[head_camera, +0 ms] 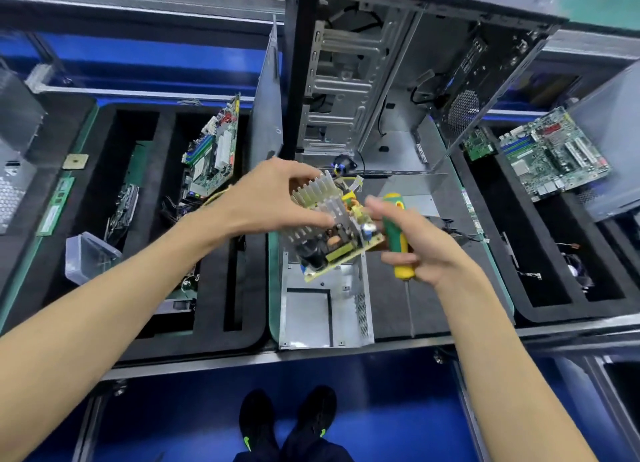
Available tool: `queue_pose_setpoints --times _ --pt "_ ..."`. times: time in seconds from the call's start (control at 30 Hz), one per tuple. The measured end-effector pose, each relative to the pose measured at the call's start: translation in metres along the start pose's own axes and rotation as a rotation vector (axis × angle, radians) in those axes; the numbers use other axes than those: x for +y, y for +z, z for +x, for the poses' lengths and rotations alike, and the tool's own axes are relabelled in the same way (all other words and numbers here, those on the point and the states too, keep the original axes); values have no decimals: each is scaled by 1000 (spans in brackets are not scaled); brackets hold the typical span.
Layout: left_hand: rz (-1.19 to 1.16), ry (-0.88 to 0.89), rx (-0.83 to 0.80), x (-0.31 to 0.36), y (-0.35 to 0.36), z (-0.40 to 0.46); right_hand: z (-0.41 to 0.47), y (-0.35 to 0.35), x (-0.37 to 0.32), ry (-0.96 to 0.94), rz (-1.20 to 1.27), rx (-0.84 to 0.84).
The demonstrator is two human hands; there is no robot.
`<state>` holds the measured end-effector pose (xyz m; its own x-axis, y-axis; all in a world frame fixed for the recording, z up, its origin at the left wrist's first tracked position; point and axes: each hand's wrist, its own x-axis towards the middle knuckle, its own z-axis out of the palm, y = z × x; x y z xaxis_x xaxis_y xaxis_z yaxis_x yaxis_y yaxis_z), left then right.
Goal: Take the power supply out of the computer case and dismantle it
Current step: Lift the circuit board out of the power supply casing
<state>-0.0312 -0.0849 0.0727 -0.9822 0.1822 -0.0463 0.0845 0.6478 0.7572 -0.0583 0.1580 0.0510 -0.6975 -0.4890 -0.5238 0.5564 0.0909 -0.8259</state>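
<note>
The left hand (273,198) grips the power supply circuit board (337,235) from its left side, fingers curled over the finned heatsinks, holding it tilted in the air above the work surface. The right hand (420,243) is wrapped round the green and yellow handle of a screwdriver (398,235), whose thin shaft points down toward the near edge; its forefinger reaches toward the board's right edge, just beside it. Below the board, the empty metal power supply housing (325,309) lies open on the black mat (408,309), near the front of the bench. Behind the hands, at the far centre, the computer case (388,74) stands open with its bare drive cage showing. To the left, a foam tray (104,171) holds an upright motherboard (214,150), and a clear plastic box (90,257) sits at its near side. At far right another motherboard (554,153) lies flat on a second tray
</note>
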Motion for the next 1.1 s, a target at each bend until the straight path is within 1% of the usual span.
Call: queue_pose_setpoints --times 0.07,0.13,0.27,0.4,0.6,0.7,0.83,0.93,1.03,1.07,1.1 --pt "101 -4 -4 8 1 -2 0 -3 9 -8 49 28" --pt "142 10 -18 11 2 -3 -2 -4 18 -14 75 38" --pt "224 20 -52 17 2 -1 -7 -6 30 -20 125 -2" --pt "281 34 -56 19 6 2 -8 -7 36 -16 163 -25" --pt "314 74 -68 25 11 1 -9 -8 56 15 333 15" --pt "334 97 -83 28 11 2 -9 -7 63 50 425 -21" --pt "344 119 -86 33 11 3 -6 -6 73 58 553 -27" --pt "377 165 -87 38 12 5 -4 -6 81 38 642 -70" --pt "414 206 -141 44 12 7 -4 -5 85 -8 719 -141" --pt "402 222 -140 45 11 6 -5 -5 86 -22 751 -163" --pt "370 250 -104 46 11 3 -5 -6 87 -33 786 -183"
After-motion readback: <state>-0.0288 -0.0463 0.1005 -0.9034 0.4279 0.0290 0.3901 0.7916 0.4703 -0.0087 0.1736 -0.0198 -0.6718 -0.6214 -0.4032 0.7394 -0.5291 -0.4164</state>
